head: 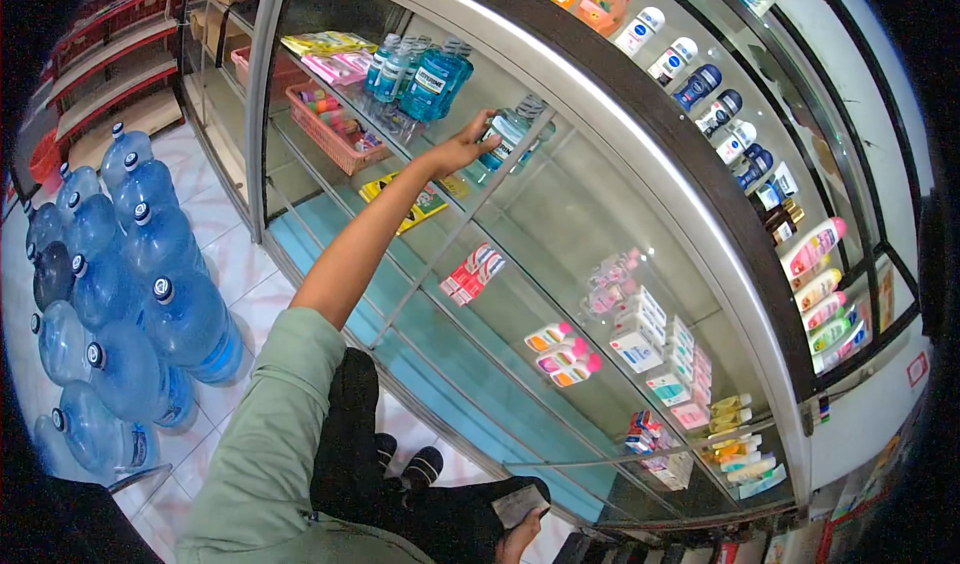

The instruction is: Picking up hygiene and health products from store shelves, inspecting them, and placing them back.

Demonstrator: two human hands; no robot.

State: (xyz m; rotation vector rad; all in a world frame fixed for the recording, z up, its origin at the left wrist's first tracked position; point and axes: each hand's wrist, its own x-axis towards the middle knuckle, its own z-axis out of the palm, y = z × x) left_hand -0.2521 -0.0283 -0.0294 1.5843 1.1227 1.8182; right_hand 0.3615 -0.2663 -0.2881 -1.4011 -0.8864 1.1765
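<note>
My left hand (466, 148) reaches into a glass display case and grips a Listerine mouthwash bottle (504, 138) on the upper glass shelf. More blue-green mouthwash bottles (431, 84) stand to its left, beside yellow and pink packets (330, 43). Low at the bottom, my right hand (519, 538) holds a folded greyish cloth or pad (519, 505) near my knee; which of the two it is, I cannot tell. Below the upper shelf are a pink plastic basket (337, 140) of small items, a yellow packet (409, 202) and red-and-white boxes (472, 274).
The metal frame (262, 114) and thin bars of the case surround the reaching arm. Boxes (641, 331) and small bottles stand to the right. Roll-on deodorants (697, 88) line a raised shelf behind. Large blue water bottles (184, 316) crowd the tiled floor at left.
</note>
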